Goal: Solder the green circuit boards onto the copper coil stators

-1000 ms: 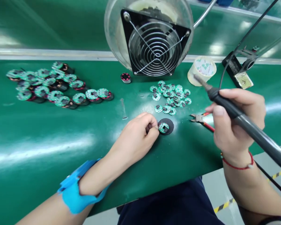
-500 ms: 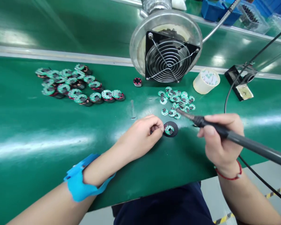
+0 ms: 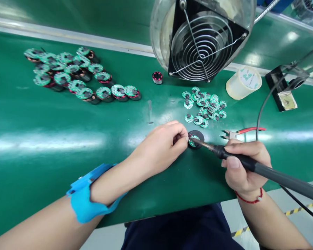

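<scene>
My right hand (image 3: 246, 165) grips a soldering iron (image 3: 240, 158) by its dark handle. The iron's tip rests over a small round green circuit board (image 3: 194, 139), too close to tell whether it touches. That board sits on a black disc (image 3: 200, 134). At the disc's left edge, my left hand (image 3: 164, 147) has its thumb and fingers pinched together; what lies between them is hidden. A blue wrist strap (image 3: 90, 198) is around the left forearm. Just behind the disc lies a loose pile of similar green circuit boards (image 3: 207, 106).
Several coil cores topped with green boards (image 3: 78, 85) stand at the left. A lone coil core (image 3: 157, 77) is near the fan (image 3: 202, 57). Cutting pliers (image 3: 233, 134), a tape roll (image 3: 238, 85) and an iron stand (image 3: 280, 86) are on the right. The iron's cable (image 3: 262, 111) hangs across.
My right hand has brought the soldering iron's tip from the board pile down to the board on the disc. The view has shifted, and the pliers now show. The left hand stays pinched.
</scene>
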The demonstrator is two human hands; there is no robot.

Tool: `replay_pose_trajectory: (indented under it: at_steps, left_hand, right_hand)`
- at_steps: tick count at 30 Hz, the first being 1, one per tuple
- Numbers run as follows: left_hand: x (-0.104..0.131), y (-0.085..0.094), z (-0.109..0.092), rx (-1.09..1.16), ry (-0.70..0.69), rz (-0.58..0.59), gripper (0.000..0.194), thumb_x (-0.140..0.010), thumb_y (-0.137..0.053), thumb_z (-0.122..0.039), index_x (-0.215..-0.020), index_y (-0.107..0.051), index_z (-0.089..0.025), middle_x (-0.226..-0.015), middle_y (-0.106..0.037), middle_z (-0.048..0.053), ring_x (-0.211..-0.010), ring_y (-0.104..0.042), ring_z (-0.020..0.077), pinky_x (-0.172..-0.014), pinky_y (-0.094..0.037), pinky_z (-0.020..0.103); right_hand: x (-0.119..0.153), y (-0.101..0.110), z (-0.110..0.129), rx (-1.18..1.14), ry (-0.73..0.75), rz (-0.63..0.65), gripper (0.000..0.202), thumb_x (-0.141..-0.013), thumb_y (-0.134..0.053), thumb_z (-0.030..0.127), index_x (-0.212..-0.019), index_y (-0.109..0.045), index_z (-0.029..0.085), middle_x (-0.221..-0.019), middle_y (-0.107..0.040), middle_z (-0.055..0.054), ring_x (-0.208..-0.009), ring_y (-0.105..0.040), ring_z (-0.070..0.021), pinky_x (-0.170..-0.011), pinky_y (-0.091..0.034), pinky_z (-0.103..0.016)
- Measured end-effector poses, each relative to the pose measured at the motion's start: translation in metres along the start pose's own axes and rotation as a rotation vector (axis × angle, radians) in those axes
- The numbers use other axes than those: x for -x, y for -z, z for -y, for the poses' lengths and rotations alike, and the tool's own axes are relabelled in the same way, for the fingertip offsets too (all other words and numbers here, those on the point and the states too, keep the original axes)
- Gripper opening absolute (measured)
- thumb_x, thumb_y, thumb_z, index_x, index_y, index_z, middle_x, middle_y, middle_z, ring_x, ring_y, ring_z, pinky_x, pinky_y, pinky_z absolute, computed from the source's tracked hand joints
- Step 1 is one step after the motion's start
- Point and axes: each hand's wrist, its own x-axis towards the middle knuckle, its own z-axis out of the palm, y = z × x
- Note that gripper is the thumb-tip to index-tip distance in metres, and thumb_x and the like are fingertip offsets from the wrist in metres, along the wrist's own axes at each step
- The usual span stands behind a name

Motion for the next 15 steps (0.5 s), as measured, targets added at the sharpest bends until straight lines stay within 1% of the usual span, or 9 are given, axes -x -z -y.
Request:
replay_pose_trajectory:
  at_steps: [2,7,11,15]
  left_hand:
    - [0.0000,0.0001,-0.0007,-0.004,0.004,-0.007,0.018,-0.083,-0.046,-0.019,-0.067,-0.054,-0.018,-0.069,-0.056,-0.002,-0.060,-0.047,0.0109,-0.057,-0.036,0.025]
    - [0.0004,0.0003,-0.0020,-0.020,0.000,-0.013,0.018,-0.082,-0.046,-0.019,-0.066,-0.054,-0.019,-0.069,-0.057,-0.002,-0.061,-0.048,0.0120,-0.058,-0.037,0.026]
    - [0.0003,0.0006,-0.0029,-0.026,0.002,-0.015,0.018,-0.081,-0.046,-0.018,-0.066,-0.054,-0.018,-0.069,-0.057,-0.002,-0.061,-0.049,0.0119,-0.059,-0.037,0.026]
    - [0.0000,0.0009,-0.0024,-0.038,0.009,-0.021,0.018,-0.082,-0.047,-0.018,-0.066,-0.054,-0.018,-0.069,-0.057,-0.002,-0.061,-0.048,0.0120,-0.059,-0.036,0.026]
  right_hand:
    - [-0.0014,0.0006,0.0028,0.006,-0.013,0.005,0.011,-0.086,-0.065,0.030,-0.096,-0.065,0.025,-0.068,-0.066,0.001,-0.054,-0.065,-0.0169,-0.047,-0.051,-0.032]
    - [-0.0032,0.0033,0.0086,-0.010,-0.066,0.065,0.010,-0.088,-0.063,0.031,-0.097,-0.066,0.028,-0.068,-0.066,0.000,-0.052,-0.064,-0.0175,-0.046,-0.053,-0.034]
    - [-0.0016,0.0032,0.0084,0.029,-0.056,0.041,0.012,-0.087,-0.065,0.032,-0.098,-0.065,0.029,-0.072,-0.068,0.000,-0.059,-0.068,-0.0200,-0.051,-0.056,-0.036]
    - [-0.0020,0.0035,0.0081,0.020,-0.060,0.059,0.011,-0.089,-0.062,0.033,-0.099,-0.065,0.031,-0.069,-0.068,0.000,-0.054,-0.066,-0.0204,-0.047,-0.053,-0.037]
